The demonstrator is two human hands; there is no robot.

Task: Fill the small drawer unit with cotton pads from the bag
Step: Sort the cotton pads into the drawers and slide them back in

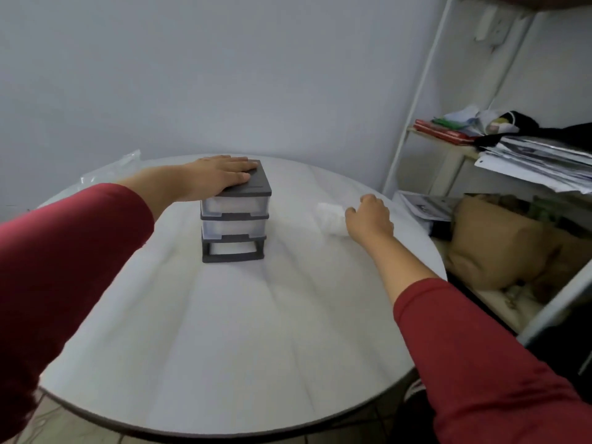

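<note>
Steadying drawer unit (235, 221) mid-frame, left hand (217, 176) flat on top. Right hand (370, 221) curled round cotton pads (330, 219), right of centre. Upper drawers look filled; bottom slot seems empty. Bag (112, 173) upper left.

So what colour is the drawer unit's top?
Dark grey; the top shows best in the head view.

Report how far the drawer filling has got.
Looks done: two upper drawers shut, whitish inside. In hand: left hand rests flat on the drawer unit; right hand grips a cotton pad stack on the table. Left: bottom slot stands empty.
</note>
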